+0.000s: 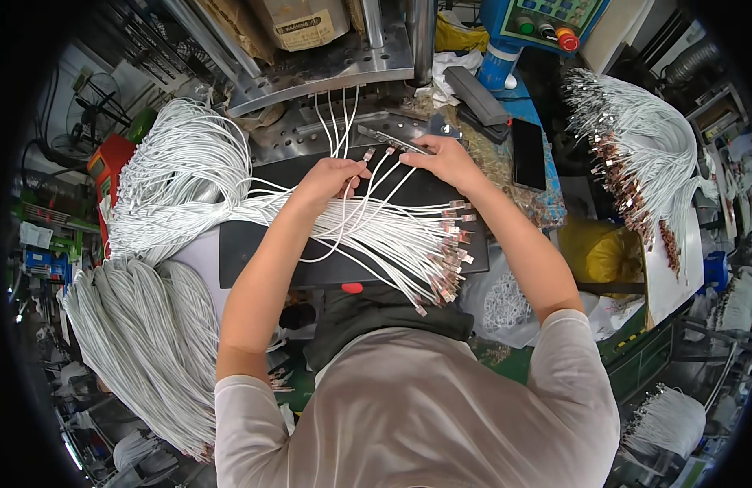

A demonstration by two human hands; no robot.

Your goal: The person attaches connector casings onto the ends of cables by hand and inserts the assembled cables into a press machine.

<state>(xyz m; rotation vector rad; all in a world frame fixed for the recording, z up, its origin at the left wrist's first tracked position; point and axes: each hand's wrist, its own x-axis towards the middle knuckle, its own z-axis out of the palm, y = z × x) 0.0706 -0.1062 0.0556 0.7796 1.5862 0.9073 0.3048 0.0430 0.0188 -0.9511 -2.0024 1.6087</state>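
Note:
My left hand is closed in a pinch on a white cable near its copper-coloured plug end. Across from it, the fingers of my right hand close on the end of a narrow slotted metal strip. Another plug end lies just under that strip, and a cable end meets my right thumb. Beneath both hands a bundle of white cables spreads over a black board, its copper-toned plugs fanned out to the right. My fingers partly hide the cable tips.
A metal press plate stands at the back, several white cables hanging from it. Coiled cables and a long cable bundle lie left. On the right are a phone, a control box with buttons and another cable bundle.

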